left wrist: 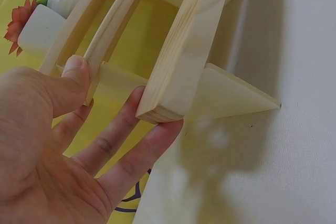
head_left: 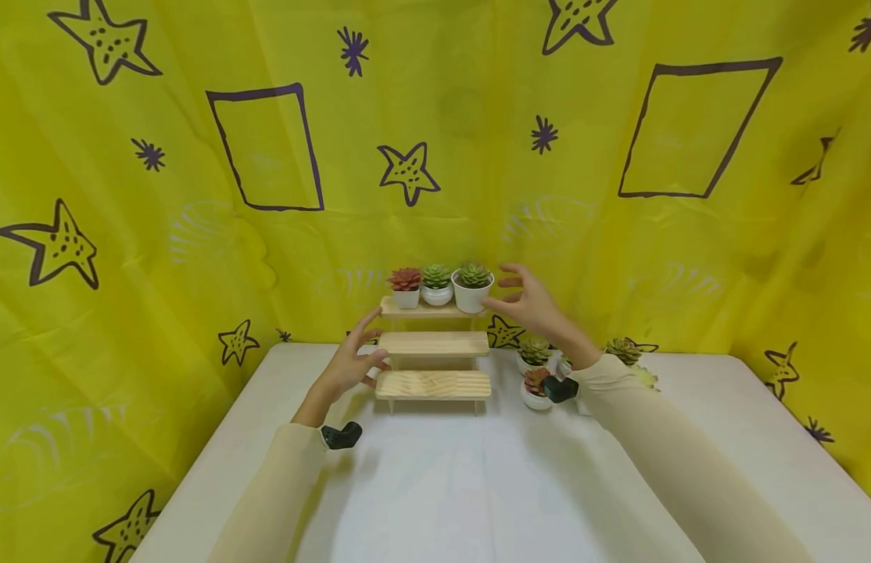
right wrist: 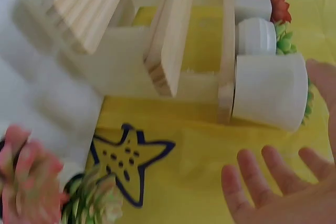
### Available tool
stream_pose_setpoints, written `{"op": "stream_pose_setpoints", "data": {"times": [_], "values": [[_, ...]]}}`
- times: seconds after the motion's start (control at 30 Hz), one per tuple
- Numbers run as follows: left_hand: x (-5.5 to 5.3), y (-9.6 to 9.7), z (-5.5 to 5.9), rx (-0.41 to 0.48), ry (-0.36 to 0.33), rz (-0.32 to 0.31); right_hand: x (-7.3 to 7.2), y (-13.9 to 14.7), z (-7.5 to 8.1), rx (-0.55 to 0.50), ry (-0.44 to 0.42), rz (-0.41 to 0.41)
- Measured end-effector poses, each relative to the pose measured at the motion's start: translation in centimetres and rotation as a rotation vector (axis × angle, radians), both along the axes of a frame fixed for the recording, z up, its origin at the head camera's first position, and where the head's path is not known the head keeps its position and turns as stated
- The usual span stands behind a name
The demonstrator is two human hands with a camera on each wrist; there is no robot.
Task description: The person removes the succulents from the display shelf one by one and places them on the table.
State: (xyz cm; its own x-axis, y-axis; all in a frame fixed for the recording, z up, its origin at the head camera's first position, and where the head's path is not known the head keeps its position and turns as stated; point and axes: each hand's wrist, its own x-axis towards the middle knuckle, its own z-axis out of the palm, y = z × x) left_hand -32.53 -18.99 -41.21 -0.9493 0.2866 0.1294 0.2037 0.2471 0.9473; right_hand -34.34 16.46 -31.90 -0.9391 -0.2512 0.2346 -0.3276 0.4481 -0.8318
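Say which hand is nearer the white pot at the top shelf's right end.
Right. The right hand is open just beside the white pot; the left hand touches the opposite, left end of the tiered stand.

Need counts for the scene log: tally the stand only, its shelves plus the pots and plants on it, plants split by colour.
Red plants: 1
Green plants: 2
White pots: 3
Wooden shelves: 3
Total: 9
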Motion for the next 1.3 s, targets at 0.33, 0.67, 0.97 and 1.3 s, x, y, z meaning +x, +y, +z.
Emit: {"op": "stream_pose_setpoints", "data": {"times": [0.33,0.67,0.97,1.3], "values": [[0.0,0.1,0.1,0.001,-0.002,0.0,-0.3,-2.0,0.2,-0.017,-0.04,-0.087],[0.1,0.1,0.1,-0.003,0.008,-0.014,-0.5,-3.3,0.4,0.024,-0.044,-0.173],[0.0,0.1,0.1,-0.004,0.015,-0.013,-0.8,-3.6,0.2,0.025,-0.031,-0.21],[-0.1,0.0,0.0,-0.003,0.012,-0.011,-0.8,-4.0,0.2,0.065,-0.026,-0.231]]}}
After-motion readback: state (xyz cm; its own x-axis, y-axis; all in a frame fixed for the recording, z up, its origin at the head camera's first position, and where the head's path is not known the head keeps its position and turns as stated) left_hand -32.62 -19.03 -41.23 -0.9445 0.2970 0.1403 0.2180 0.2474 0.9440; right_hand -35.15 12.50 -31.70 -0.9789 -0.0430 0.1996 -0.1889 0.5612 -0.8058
